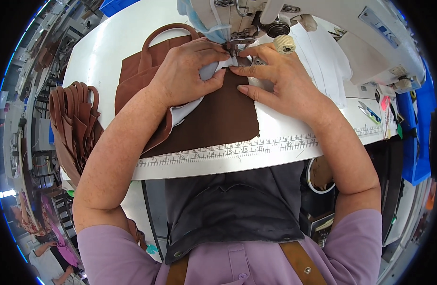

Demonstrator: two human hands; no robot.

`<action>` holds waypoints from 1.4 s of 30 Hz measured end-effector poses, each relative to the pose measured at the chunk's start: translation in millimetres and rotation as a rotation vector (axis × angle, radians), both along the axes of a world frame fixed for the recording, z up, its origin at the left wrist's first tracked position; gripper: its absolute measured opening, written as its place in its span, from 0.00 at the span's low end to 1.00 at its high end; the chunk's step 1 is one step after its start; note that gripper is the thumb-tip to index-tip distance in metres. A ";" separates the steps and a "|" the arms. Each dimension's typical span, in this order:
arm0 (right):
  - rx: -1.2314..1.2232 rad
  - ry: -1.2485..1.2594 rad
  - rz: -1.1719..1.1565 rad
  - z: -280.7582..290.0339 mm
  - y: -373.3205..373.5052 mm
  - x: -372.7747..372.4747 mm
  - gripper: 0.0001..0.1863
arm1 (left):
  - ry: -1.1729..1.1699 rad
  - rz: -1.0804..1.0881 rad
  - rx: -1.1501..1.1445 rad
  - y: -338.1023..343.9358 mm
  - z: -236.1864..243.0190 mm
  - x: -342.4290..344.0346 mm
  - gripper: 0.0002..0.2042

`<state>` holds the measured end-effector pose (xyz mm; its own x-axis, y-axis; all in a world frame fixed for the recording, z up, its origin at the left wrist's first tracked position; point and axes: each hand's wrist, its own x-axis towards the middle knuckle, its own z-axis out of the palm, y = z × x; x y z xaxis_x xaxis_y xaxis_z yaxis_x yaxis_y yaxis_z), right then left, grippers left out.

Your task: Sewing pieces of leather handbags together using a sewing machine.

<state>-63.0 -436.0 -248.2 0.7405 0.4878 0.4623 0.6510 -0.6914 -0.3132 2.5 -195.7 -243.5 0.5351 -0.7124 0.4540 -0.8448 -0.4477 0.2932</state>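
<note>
A brown fabric piece (218, 118) with a white lining (183, 113) lies on the white sewing table (99, 52), its far edge under the presser foot (235, 46) of a white sewing machine (351, 33). My left hand (185, 71) presses down on the fabric and pinches the white lining just left of the foot. My right hand (280, 78) lies flat on the fabric on the right side, fingertips next to the needle area. A brown loop handle (168, 32) of the piece arcs behind my left hand.
A stack of brown straps (76, 123) hangs off the table's left edge. A ruler strip (228, 153) runs along the near edge. White cloth (323, 61) lies right of the machine, with small snips (369, 112) near the right edge. Blue bins (420, 123) stand at far right.
</note>
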 end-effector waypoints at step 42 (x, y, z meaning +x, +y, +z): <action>-0.012 -0.090 -0.071 3.4 0.9 9.0 0.12 | -0.086 0.295 0.109 -17.7 -5.7 -4.0 0.09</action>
